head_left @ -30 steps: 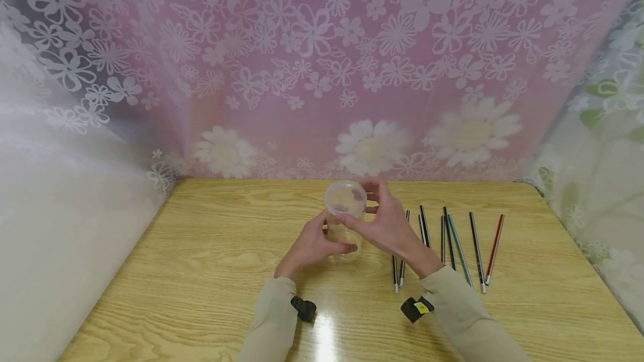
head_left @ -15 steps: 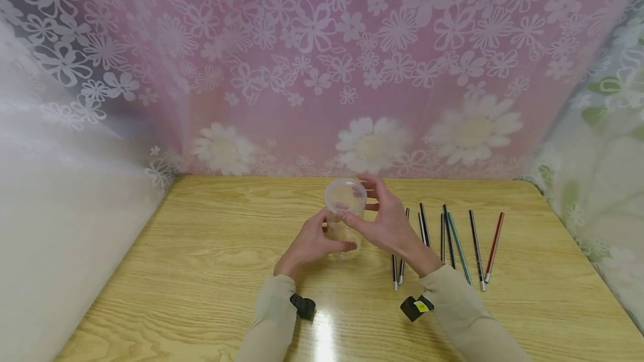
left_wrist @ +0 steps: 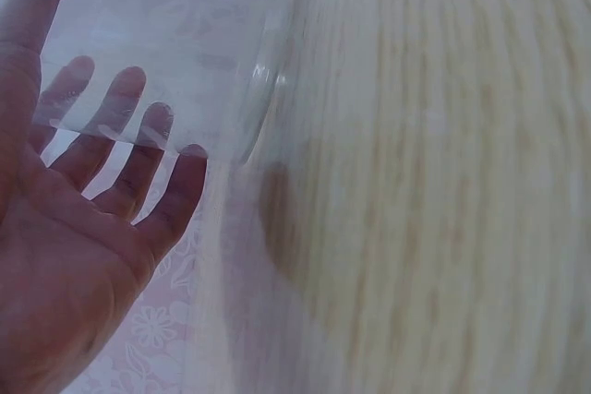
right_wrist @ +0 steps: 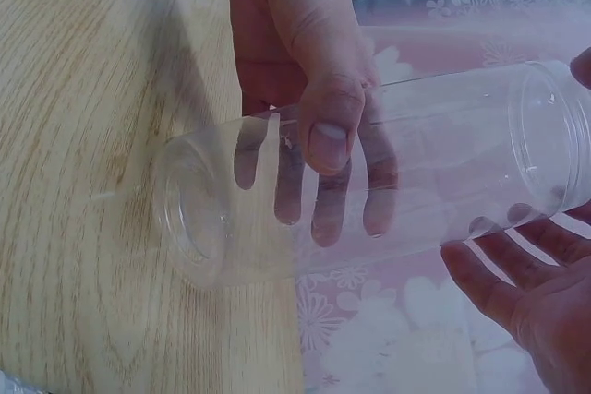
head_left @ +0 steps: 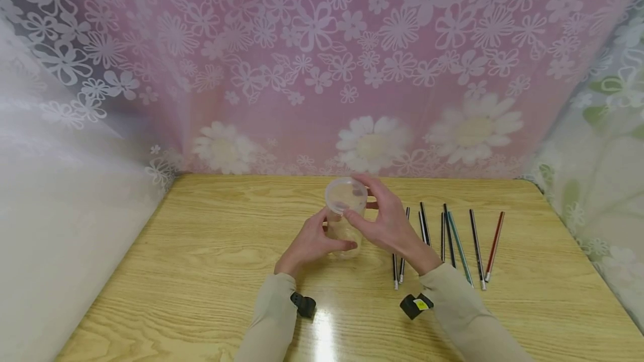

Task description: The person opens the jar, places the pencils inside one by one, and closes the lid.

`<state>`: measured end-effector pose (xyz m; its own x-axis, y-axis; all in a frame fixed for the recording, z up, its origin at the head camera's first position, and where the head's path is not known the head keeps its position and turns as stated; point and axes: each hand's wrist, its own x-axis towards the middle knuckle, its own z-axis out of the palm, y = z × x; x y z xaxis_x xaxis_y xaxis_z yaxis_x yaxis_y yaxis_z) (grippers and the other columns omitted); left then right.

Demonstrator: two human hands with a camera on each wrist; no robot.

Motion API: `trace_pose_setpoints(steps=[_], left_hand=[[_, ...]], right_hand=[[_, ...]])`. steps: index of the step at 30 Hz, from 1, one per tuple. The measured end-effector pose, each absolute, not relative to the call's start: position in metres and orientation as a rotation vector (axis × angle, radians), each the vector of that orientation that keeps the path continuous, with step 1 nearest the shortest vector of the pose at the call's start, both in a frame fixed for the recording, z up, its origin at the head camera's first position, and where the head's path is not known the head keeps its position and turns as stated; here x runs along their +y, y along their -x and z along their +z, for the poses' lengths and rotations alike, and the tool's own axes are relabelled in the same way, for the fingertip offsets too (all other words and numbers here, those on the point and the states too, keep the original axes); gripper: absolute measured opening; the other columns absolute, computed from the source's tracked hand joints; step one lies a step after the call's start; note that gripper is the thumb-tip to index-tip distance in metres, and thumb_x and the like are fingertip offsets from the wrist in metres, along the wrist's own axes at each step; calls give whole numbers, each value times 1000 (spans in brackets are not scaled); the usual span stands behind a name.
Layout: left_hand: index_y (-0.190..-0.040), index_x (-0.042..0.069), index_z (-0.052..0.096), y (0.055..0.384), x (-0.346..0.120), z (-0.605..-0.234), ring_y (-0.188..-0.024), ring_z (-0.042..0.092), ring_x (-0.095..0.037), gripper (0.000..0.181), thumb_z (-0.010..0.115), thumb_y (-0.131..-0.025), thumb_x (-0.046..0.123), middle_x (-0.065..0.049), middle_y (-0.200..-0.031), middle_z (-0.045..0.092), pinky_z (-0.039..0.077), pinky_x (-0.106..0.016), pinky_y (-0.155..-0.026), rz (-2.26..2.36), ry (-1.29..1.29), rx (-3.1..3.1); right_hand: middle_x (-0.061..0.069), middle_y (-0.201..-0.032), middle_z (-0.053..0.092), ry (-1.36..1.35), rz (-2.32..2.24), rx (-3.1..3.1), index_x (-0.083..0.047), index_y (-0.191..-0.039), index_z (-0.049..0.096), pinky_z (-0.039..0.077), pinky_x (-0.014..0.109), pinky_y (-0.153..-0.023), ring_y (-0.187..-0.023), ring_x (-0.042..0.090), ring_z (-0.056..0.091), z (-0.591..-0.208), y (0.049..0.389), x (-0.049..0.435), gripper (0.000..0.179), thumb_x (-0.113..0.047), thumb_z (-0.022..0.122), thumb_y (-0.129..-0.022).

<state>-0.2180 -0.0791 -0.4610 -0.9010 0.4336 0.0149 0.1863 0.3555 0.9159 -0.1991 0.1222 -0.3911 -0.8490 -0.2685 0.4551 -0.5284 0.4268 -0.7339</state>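
A clear plastic jar (head_left: 346,195) stands upright at the middle of the table, its pale round top facing up. Around its body curls my left hand (head_left: 311,244), thumb across the near side and fingers behind. The right wrist view shows those left fingers through the transparent wall (right_wrist: 416,182). My right hand (head_left: 391,225) grips the top rim from the right, its thumb at the near edge and other fingers at the far side. Whether the top is a separate lid is hard to tell. Nothing shows inside the jar.
Several pencils lie on the wooden table (head_left: 226,272) to the right, mostly dark, with a teal pencil (head_left: 460,247) and a red pencil (head_left: 495,247) among them. My right forearm reaches over some of them. A pink flowered curtain (head_left: 302,71) hangs behind the table.
The right fingers have shifted slightly around the rim, the thumb rightward and the index finger leftward along the far side. My left hand and the jar stay in place.
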Motion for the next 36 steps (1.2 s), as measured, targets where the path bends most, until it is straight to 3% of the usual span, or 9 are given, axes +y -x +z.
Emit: trace_pose_setpoints(steps=[10,17,24,31,36], left_hand=[[-144,50,46,216,-80,-462,-127,60,-19,77,88,-80,42,13,-146,54,52,-47,-102,1605,-546,2341],[-145,50,45,218,-80,-464,-124,61,-18,80,89,-79,44,14,-144,54,53,-46,-99,1612,-551,2325],[-146,49,45,218,-80,-462,-131,56,-18,80,89,-79,45,13,-147,53,50,-49,-105,1589,-536,2360],[-142,49,49,218,-80,-460,-134,54,-18,75,89,-78,46,16,-147,52,48,-52,-107,1572,-536,2377],[-143,49,48,218,-80,-460,-130,57,-18,76,89,-79,43,14,-147,52,50,-49,-104,1595,-545,2348]], right_hand=[[13,-138,55,-653,1351,-2391,-15,-151,45,60,46,-87,-116,33,63,-391,197,118,80,-24,86,-83],[15,-131,56,-694,1345,-2281,-5,-137,54,60,44,-84,-113,35,66,-390,198,118,67,-15,87,-80],[16,-136,58,-776,1343,-2263,-3,-136,55,61,46,-85,-119,36,65,-388,198,120,58,-10,79,-85],[14,-145,53,-770,1262,-2327,-6,-133,59,60,51,-84,-127,34,58,-383,200,119,62,-21,88,-80],[15,-138,54,-733,1221,-2343,-8,-126,63,60,52,-83,-123,35,59,-382,200,117,56,-22,89,-79]])
